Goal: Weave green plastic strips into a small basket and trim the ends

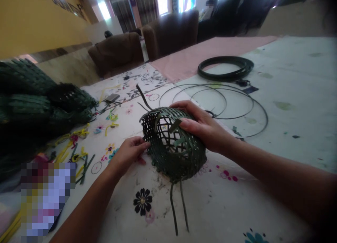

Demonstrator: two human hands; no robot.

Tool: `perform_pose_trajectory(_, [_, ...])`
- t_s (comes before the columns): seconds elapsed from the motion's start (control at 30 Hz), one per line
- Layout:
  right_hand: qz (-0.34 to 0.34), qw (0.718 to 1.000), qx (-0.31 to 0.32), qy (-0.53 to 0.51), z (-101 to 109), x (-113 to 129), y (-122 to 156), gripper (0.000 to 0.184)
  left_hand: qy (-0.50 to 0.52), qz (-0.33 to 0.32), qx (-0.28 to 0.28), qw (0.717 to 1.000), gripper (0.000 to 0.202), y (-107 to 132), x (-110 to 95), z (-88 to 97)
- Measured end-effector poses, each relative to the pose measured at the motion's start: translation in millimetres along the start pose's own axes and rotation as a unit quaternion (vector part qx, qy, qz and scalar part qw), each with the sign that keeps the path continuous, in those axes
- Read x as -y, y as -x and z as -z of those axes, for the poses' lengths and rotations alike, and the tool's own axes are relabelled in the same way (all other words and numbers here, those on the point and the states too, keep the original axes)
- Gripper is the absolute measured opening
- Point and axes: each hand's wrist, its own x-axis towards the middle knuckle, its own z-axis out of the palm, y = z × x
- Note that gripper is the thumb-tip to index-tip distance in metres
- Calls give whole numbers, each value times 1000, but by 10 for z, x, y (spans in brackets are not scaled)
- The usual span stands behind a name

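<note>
A dark green woven basket [168,162] lies tilted on its side over the table, its round opening turned partly toward me. Loose strips stick out from it at the upper left, and two strips [174,208] hang down at the front. My right hand [196,125] is closed over the upper right rim, with the thumb pressed on a short strip end [175,126]. At the basket's left side, my left hand [134,150] pinches the edge between thumb and fingers. Whether a strip lies in that pinch is hidden.
Several green woven baskets [28,102] are piled at the left. Yellow and green strip scraps [81,159] lie beside them. Thin wire loops [267,118] and a thick dark coil [225,76] rest behind the basket at the right. Brown chairs [171,34] stand beyond the table.
</note>
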Motion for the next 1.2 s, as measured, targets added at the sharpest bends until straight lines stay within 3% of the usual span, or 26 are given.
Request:
perform_pose_trajectory(0.13, [-6,1000,3,-5,-1,-2,1,40,14,-2,43,999,42,-4,13,56])
perform_pose_trajectory(0.47, [-2,1000,-5,5,-5,-7,7,41,62,-1,63,996,44,-71,131,133])
perform_pose_trajectory(0.7, [3,1000,-11,14,-7,1,14,39,97,3,136,986,39,-63,110,284])
perform_pose_trajectory(1.2, [-3,1000,3,-7,-11,-31,-14,41,68,-32,68,995,40,-50,157,164])
